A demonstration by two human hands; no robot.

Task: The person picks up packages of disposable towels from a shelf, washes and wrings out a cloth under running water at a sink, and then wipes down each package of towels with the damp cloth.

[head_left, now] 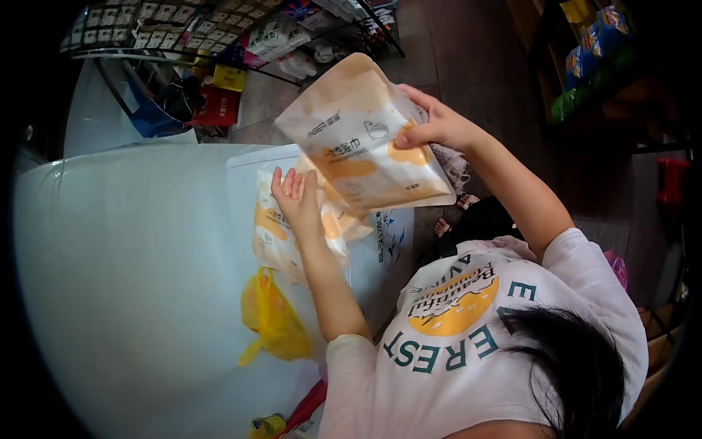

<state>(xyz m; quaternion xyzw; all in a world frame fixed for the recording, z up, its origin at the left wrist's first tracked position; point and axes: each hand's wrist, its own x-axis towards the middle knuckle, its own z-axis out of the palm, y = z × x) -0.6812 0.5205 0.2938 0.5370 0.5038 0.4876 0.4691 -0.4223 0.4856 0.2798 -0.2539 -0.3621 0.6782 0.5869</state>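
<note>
My right hand [440,126] grips a white and orange pouch of disposable bath towels [358,150] by its right edge, thumb across the front. The pouch is tilted and raised above the table. Below and left of it, my left hand [296,199] is open, its fingers loosely bent and no pouch in its grasp. Under my left hand and forearm, more pouches of the same pattern [270,230] lie on the table, partly hidden by the arm and the raised pouch. Nearer my body sits a yellow plastic bag [272,314].
The white table [131,278] spans the left side. A printed white sheet [391,241] lies under the pouches. Goods racks [153,33] stand beyond the table, with a red box [217,104] below. A shelf with blue snack bags [596,44] is at far right.
</note>
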